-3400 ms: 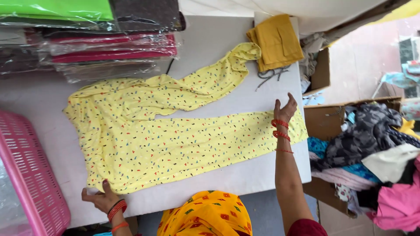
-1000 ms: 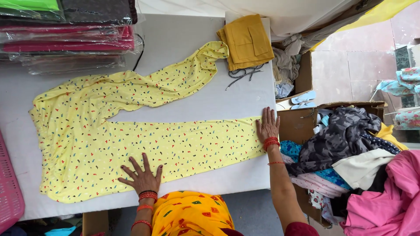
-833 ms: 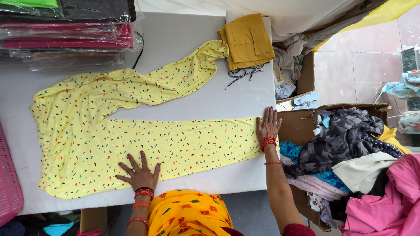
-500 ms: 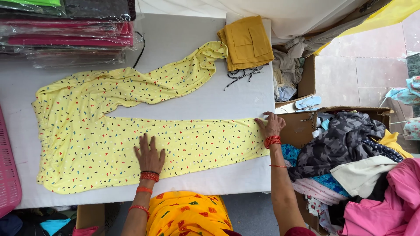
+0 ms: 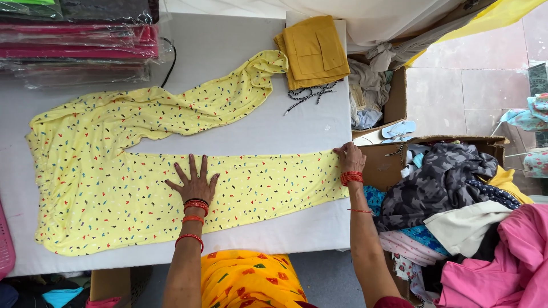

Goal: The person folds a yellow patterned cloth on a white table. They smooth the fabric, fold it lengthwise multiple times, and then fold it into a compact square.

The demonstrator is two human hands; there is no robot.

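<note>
Yellow printed trousers (image 5: 103, 171) lie spread on a white table (image 5: 240, 134), one leg straight along the near side, the other curving off toward the far right. My left hand (image 5: 193, 182) presses flat on the near leg, fingers spread. My right hand (image 5: 349, 157) pinches that leg's hem at the table's right edge. Both wrists wear red bangles.
A folded mustard garment (image 5: 313, 51) and a black-and-white cord (image 5: 308, 94) lie at the far right corner. Plastic-wrapped fabric packs (image 5: 80, 43) are stacked at the far left. Cardboard boxes of mixed clothes (image 5: 456, 199) stand to the right. A pink basket (image 5: 4, 245) edges in at the left.
My left hand has slid right and further onto the near trouser leg. My right hand went from lying flat on the hem to pinching its corner.
</note>
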